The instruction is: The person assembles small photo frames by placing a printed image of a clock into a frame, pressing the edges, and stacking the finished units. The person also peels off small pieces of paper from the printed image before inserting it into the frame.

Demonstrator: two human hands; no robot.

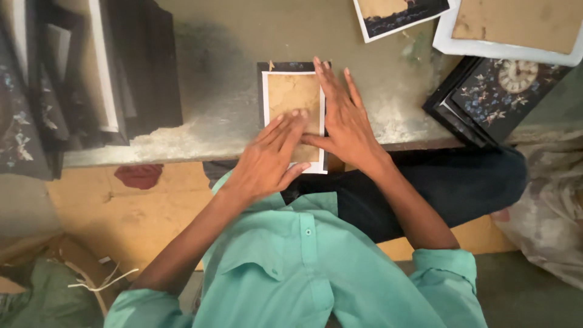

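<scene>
Head view: one white-bordered tan paper sheet (294, 97) lies on a dark rectangular board (293, 65) at the grey counter (231, 73) edge. Left hand (267, 161) and right hand (346, 121) press flat, fingers spread, gripping nothing. Uneven pressure could skew or crease it. Right of it: two loose prints, one stack of dark floral boards (498, 97).

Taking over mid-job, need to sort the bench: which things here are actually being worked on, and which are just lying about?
In hand:
- left hand, flat on the brown panel with white border
- right hand, pressing its right edge
- dark sheet showing underneath it

Lying about:
- stack of dark floral clock panels, right
- white-bordered brown sheet, top right
- loose print, top
- dark stacks, left
</scene>
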